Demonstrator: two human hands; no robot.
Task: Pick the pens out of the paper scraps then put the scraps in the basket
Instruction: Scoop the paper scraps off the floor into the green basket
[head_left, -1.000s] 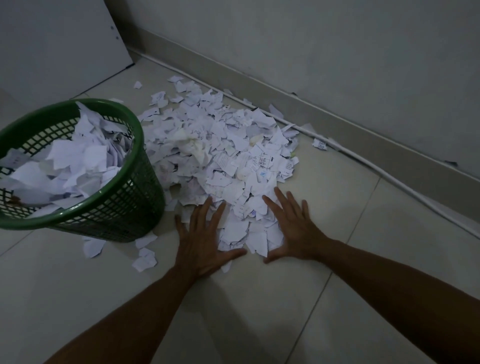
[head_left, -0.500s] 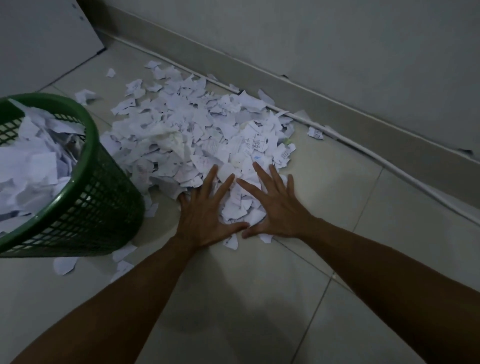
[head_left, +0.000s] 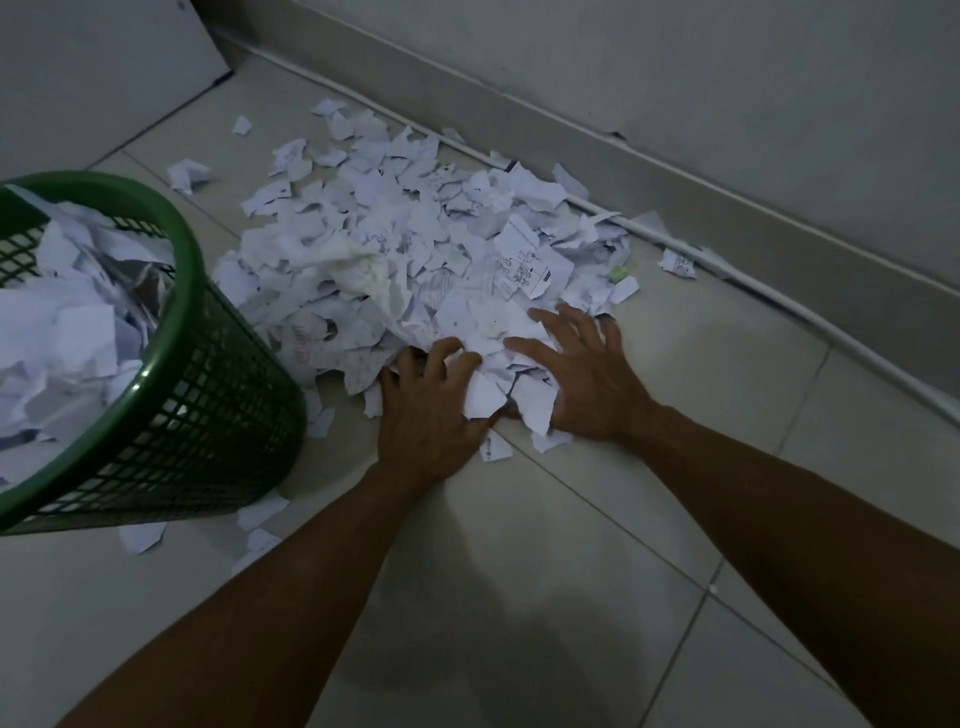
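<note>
A heap of white paper scraps (head_left: 415, 249) lies on the tiled floor against the wall. My left hand (head_left: 426, 415) and my right hand (head_left: 587, 379) press together at the heap's near edge, fingers curled around a bunch of scraps (head_left: 493, 374) bulging up between them. The green mesh basket (head_left: 208, 395) stands at the left, about half full of scraps. No pen shows anywhere in the heap.
A white cable (head_left: 753, 280) runs along the foot of the wall behind the heap. A pale panel (head_left: 104, 67) leans at the back left. Stray scraps (head_left: 140, 535) lie on the floor beside the basket. A small green bit (head_left: 618, 273) sits at the heap's right edge.
Both hands slid forward into the heap and came together, going from flat and spread to curled around a bunch of scraps. The view shifted, so the basket sits further left.
</note>
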